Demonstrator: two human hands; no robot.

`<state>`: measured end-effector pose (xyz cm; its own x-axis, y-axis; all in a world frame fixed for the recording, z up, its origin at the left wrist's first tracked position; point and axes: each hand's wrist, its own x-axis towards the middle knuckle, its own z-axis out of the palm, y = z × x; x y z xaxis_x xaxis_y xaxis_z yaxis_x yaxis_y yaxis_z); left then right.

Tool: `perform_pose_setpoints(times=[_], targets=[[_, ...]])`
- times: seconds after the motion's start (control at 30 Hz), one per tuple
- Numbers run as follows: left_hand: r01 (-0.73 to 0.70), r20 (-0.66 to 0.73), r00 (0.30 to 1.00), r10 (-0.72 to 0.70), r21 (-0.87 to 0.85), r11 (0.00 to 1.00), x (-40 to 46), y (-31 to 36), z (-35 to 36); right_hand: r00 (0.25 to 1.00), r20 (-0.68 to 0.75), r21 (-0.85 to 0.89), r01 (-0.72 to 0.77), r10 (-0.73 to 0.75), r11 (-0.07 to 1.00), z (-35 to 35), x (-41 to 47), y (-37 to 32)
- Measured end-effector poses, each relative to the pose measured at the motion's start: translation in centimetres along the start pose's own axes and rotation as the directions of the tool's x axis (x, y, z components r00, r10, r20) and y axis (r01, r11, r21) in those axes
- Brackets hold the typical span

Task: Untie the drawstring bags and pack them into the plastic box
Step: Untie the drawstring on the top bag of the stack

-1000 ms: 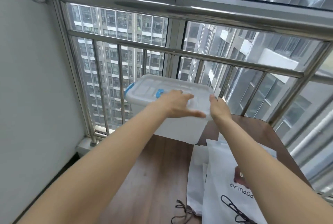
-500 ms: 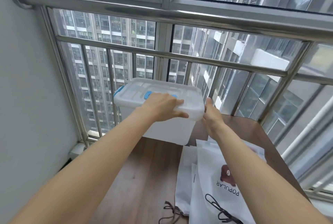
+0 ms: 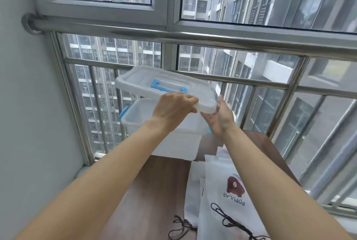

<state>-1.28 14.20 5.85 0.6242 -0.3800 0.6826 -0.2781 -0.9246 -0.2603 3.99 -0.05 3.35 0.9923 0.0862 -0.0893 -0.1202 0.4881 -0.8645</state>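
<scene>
A translucent white plastic box [image 3: 135, 118] with blue side latches stands at the far end of a brown wooden table [image 3: 154, 185]. Its lid [image 3: 146, 81], with a blue handle, is lifted off and tilted above the box. My left hand [image 3: 172, 112] grips the lid's near edge from above. My right hand [image 3: 220, 120] holds the lid's near right corner from below. White drawstring bags [image 3: 222, 179] with dark tied cords and a bear print lie stacked on the table at the lower right, partly under my right forearm.
A steel railing [image 3: 193, 36] and window bars run right behind the box, with tall buildings outside. A grey wall [image 3: 29, 123] closes off the left side. The table's right edge lies near the railing.
Both hands rested on the closed box before. The lid has now come off and risen above the box, held in both hands. The camera has tilted up.
</scene>
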Motion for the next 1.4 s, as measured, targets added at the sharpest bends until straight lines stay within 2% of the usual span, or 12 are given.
perform_pose_setpoints(times=[0.17, 0.4, 0.47, 0.53, 0.6, 0.67, 0.7, 0.83, 1.03, 1.17, 1.27, 1.4], targets=[[-0.073, -0.037, 0.997, 0.068, -0.137, 0.988, 1.1, 5.0, -1.1, 0.997, -0.043, 0.113, 0.069, -0.064, 0.991, -3.3, -2.8, -3.4], [0.071, 0.242, 0.97, 0.01, -0.322, 0.944, 5.2, 14.5, -2.1, 0.917, -0.2, 0.021, 0.356, -0.345, 0.934, -9.6, -6.4, -8.7], [0.249, 0.371, 0.928, -0.02, -0.58, 0.775, 6.2, 16.5, -2.3, 0.889, -0.193, -0.082, 0.408, -0.416, 0.909, -10.6, -7.1, -9.4], [0.462, 0.505, 0.863, 0.002, -0.791, 0.402, 6.7, 17.6, -2.9, 0.854, -0.179, -0.207, 0.453, -0.488, 0.867, -11.3, -7.2, -9.4], [0.56, 0.562, 0.826, 0.039, -0.826, 0.062, 7.3, 18.2, -3.3, 0.847, -0.151, -0.336, 0.441, -0.51, 0.832, -11.9, -7.1, -9.0], [0.61, 0.61, 0.791, 0.041, -0.783, -0.122, 7.7, 18.1, -3.3, 0.873, -0.09, -0.412, 0.406, -0.48, 0.815, -12.4, -6.8, -8.1], [0.627, 0.629, 0.777, 0.036, -0.766, -0.139, 8.0, 18.0, -2.9, 0.885, -0.047, -0.454, 0.394, -0.463, 0.799, -12.5, -6.5, -7.6], [0.622, 0.622, 0.783, -0.027, -0.783, -0.021, 8.5, 16.9, 0.3, 0.898, 0.149, -0.538, 0.425, -0.414, 0.728, -12.4, -5.1, -5.2], [0.662, 0.651, 0.748, -0.127, -0.744, 0.09, 7.8, 13.2, 6.3, 0.946, 0.228, -0.597, 0.322, -0.229, 0.735, -12.5, -1.0, -2.2], [0.694, 0.661, 0.714, -0.232, -0.712, 0.108, 8.1, 11.1, 9.5, 0.987, 0.064, -0.401, 0.159, -0.145, 0.902, -13.2, 2.0, -1.8], [0.726, 0.63, 0.682, -0.371, -0.646, 0.237, 8.7, 10.3, 11.6, 0.982, -0.096, -0.533, 0.087, -0.163, 0.842, -13.8, 4.7, -1.3], [0.77, 0.63, 0.638, -0.443, -0.533, 0.351, 10.1, 10.3, 13.7, 0.989, -0.141, -0.505, -0.109, 0.043, 0.856, -14.3, 7.4, -1.0]])
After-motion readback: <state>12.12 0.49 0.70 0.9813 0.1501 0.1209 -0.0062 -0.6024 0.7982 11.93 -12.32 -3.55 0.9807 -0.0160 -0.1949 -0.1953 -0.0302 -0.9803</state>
